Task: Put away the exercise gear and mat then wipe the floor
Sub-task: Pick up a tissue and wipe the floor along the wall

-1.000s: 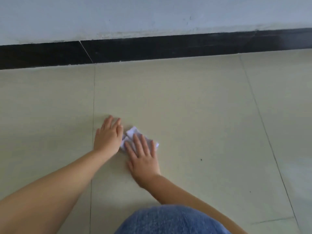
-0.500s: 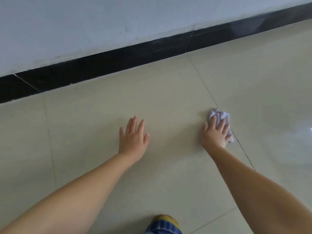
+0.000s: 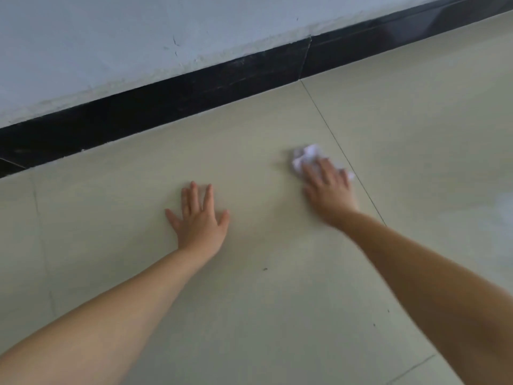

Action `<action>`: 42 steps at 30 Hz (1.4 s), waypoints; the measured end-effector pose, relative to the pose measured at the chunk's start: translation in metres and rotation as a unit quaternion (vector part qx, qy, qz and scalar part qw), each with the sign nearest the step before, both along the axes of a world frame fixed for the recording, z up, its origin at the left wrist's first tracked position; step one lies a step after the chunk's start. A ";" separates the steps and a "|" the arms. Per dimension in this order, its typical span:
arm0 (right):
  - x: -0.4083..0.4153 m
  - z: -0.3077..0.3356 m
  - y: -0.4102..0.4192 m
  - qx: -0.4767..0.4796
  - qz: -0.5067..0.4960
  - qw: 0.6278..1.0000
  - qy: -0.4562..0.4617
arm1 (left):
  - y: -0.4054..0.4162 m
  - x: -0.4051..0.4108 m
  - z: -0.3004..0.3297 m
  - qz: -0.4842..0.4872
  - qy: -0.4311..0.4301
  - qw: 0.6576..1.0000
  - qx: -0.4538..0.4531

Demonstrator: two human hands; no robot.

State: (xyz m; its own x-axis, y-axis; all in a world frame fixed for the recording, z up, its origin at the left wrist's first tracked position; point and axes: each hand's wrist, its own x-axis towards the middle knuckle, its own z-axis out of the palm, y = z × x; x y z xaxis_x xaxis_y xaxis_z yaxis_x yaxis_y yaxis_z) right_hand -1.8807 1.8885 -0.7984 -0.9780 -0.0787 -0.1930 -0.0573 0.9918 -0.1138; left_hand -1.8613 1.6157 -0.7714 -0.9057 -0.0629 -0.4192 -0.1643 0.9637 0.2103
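The right hand [image 3: 329, 187] at centre right is motion-blurred and covers most of the white cloth [image 3: 305, 157]; whether its fingers curl cannot be told. Both forearms are cut off at the lower edge

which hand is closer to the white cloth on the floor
Right. The right hand lies on top of the white cloth, pressing it to the floor. The left hand rests flat on the tile, apart from the cloth, off to its left.
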 end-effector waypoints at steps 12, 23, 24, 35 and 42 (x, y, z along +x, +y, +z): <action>-0.052 0.014 -0.117 -0.087 0.123 0.988 -0.043 | 0.045 -0.027 -0.005 0.009 -0.109 0.994 -0.027; -0.151 0.020 0.062 -0.004 -0.197 0.978 -0.060 | 0.044 -0.026 0.001 0.002 -0.133 0.991 -0.021; -0.152 0.023 0.058 -0.004 -0.232 0.971 -0.062 | 0.044 -0.026 0.001 0.001 -0.133 0.991 -0.020; -0.079 0.004 -0.041 -0.011 0.230 0.973 -0.030 | 0.045 -0.026 -0.002 0.007 -0.144 0.989 -0.029; -0.110 0.025 0.113 -0.014 -0.169 0.982 -0.085 | 0.043 -0.026 -0.003 -0.004 -0.169 0.985 -0.030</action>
